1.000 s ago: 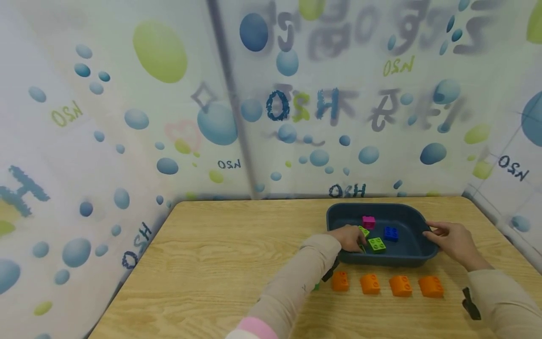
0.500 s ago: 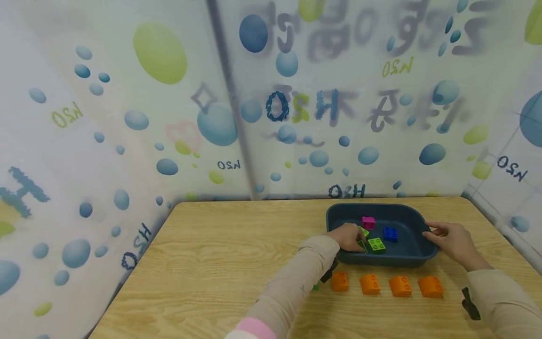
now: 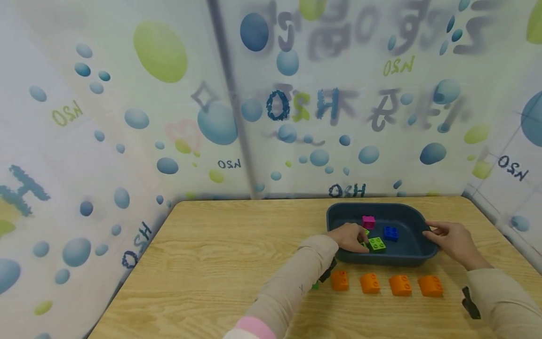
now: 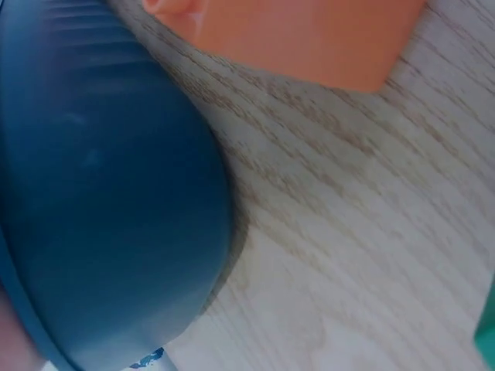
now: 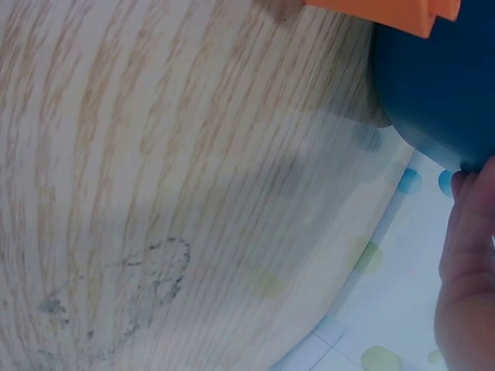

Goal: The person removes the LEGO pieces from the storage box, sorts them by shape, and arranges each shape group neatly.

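Reaching over the left end of a dark blue plastic basin point(image 3: 389, 258), my left hand point(image 3: 348, 238) has its fingers curled down round a lime-green toy brick point(image 3: 363, 244), mostly covered by the fingers. Beside them lies a second lime-green brick point(image 3: 376, 244); part of another green piece point(image 3: 366, 232) peeks out behind the fingers. A blue brick point(image 3: 391, 233) and a pink brick point(image 3: 369, 222) lie farther inside. My right hand point(image 3: 455, 242) pinches the basin's right rim between thumb and fingers. In the right wrist view, its fingers point(image 5: 472, 239) meet the basin wall point(image 5: 441, 93).
Several orange bricks point(image 3: 400, 286) stand in a row on the wooden table point(image 3: 211, 263) before the basin. A darker green piece point(image 3: 315, 285) shows at the row's left end, partly behind the left sleeve point(image 3: 292, 282). A patterned wall point(image 3: 296, 179) borders the table's back.
Inside the basin my left hand's thumb and fingers have shifted slightly right, covering more of the green bricks. The right hand and basin have stayed in place.
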### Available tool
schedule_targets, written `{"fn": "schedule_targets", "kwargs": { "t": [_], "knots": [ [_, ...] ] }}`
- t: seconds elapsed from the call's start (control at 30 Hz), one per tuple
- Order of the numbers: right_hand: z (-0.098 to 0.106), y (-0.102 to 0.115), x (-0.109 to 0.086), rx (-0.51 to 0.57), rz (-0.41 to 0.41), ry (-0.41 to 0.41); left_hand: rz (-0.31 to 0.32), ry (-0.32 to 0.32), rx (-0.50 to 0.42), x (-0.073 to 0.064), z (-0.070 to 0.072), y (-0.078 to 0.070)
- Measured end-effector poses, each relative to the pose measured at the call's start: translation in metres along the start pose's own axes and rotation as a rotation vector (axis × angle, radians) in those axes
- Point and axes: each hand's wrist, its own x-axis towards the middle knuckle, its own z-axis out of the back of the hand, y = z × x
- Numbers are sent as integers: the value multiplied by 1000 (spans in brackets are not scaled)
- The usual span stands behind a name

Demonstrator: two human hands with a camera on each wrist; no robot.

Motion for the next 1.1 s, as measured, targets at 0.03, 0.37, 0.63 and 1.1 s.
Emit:
{"fn": "schedule_targets", "kwargs": {
  "t": [0.03, 0.37, 0.63, 1.1],
  "knots": [
    [0, 0, 0, -1, 0, 0, 3, -5, -4, 0, 0, 0],
    [1, 0, 1, -18, 15, -14, -38, -42, -9, -1, 0, 2],
    [-1, -1, 1, -27, -2, -6, 25, 13, 70, -4, 1, -2],
    [0, 0, 0, -12, -13, 3, 10, -49, 101, -4, 2, -1]
  ]
}}
